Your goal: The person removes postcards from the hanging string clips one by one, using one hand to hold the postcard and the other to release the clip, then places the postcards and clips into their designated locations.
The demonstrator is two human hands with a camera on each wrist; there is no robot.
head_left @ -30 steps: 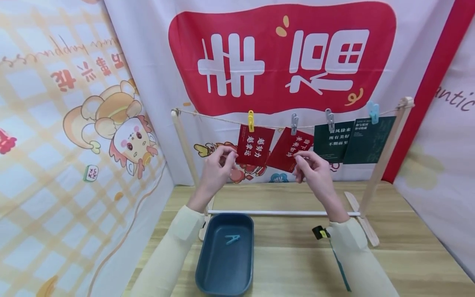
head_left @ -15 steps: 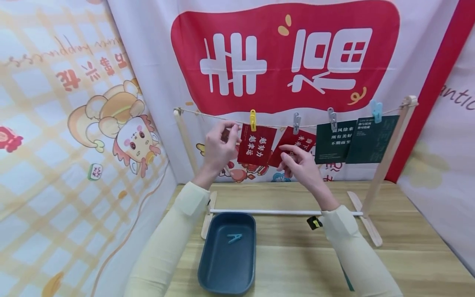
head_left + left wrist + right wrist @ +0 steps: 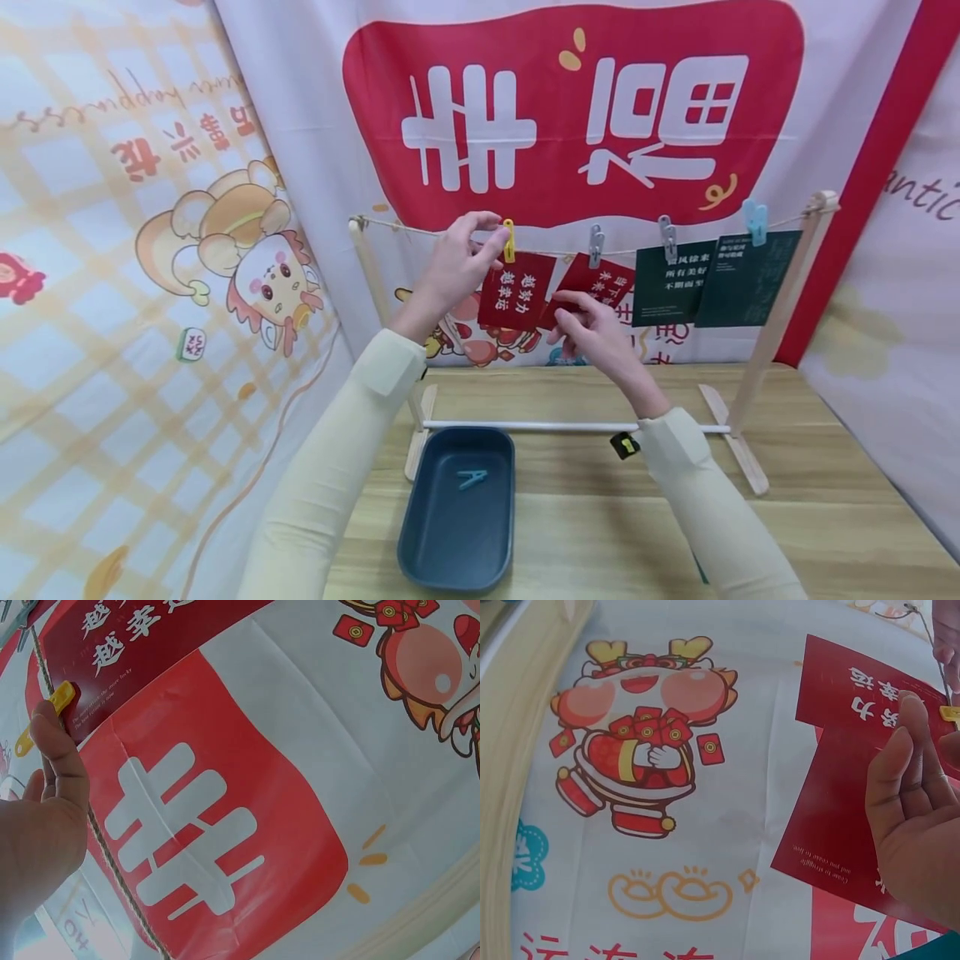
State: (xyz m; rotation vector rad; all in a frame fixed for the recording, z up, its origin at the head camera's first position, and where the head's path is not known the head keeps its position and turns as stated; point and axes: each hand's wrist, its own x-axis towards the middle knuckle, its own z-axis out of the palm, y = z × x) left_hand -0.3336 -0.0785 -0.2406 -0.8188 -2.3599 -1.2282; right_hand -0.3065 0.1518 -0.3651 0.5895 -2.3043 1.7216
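Observation:
My left hand [image 3: 467, 260] is raised at the yellow clothespin [image 3: 509, 241], its thumb and fingertips beside the clip with a gap between them. In the right wrist view the left fingertips sit just above that clip. The pin clamps a red card [image 3: 516, 292] with white characters to the string [image 3: 555, 251]. A second red card [image 3: 603, 279] hangs tilted from a grey clothespin [image 3: 596, 247], overlapping the first. Before its lower part is my right hand [image 3: 592, 333], fingers loosely bent; whether they touch a card cannot be told.
Two dark green cards [image 3: 745, 279] hang further right under a grey clip [image 3: 667, 239] and a light blue clip [image 3: 756, 223]. Wooden posts [image 3: 780, 308] carry the string. A dark blue tray [image 3: 457, 550] with one blue clothespin [image 3: 472, 478] stands on the wooden table [image 3: 570, 517].
My left hand has risen from the left edge of the first red card to the yellow clothespin. The right hand has shifted left from the second card's right edge to its lower left part.

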